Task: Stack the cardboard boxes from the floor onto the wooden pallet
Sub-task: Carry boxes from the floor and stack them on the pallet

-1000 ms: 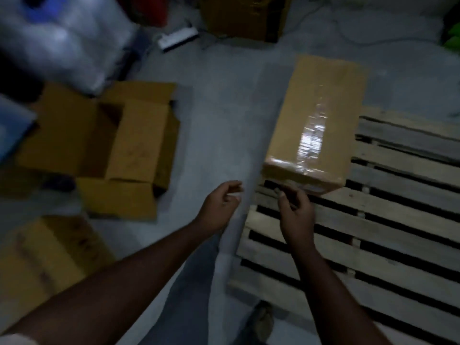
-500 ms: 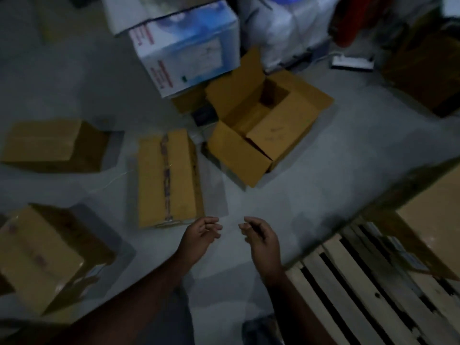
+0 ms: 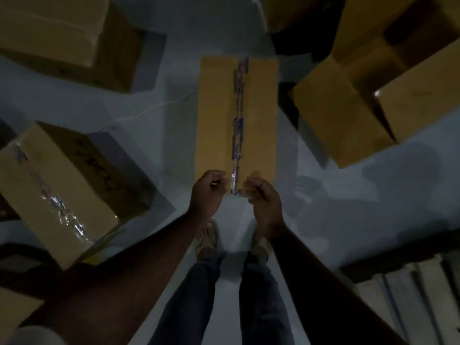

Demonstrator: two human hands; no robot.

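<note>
A: Near end first. Feet (image 3: pixel 207 241) planted on the floor (image 3: pixel 348 195), both arms down in front. L hand (image 3: pixel 207 192) and R hand (image 3: pixel 263 202) sit at the near short edge of the long box (image 3: pixel 216 115). Fingers curled on both. Gripping the edge or just over it? Can't tell, too dim.

B: Box itself?

A: Flat on the floor straight ahead, long axis running away from me, tape seam (image 3: pixel 237 115) down the middle of the top. Sealed.

B: How will it handle?

A: My guess: stiff corrugated, walls look square, no sag, so it shd hold shape. Weight unknown, contents hidden. Long shape means it'd lever hard if lifted from one end only. Tape is glossy, prob slick, so keep fingers off the seam. Better hold: one hand per long side, near mid-length, under the bottom edges.

B: Surroundings?

A: Pallet (image 3: pixel 410 295), corner only, lower R, close behind my R arm. Slats show; can't see what's on it from here. Floor is smooth, pale, looks like concrete. Low light.

B: Further out?

A: Taped box (image 3: pixel 57 183) to the L, skewed. Another box (image 3: pixel 62 33) far L. Open box (image 3: pixel 373 95) to the R, flaps up, near the long box but apart from it. Thin cable (image 3: pixel 149 109) on the floor far L of the long box. Room is cluttered, so watch footing when turning w/ a long load.
</note>
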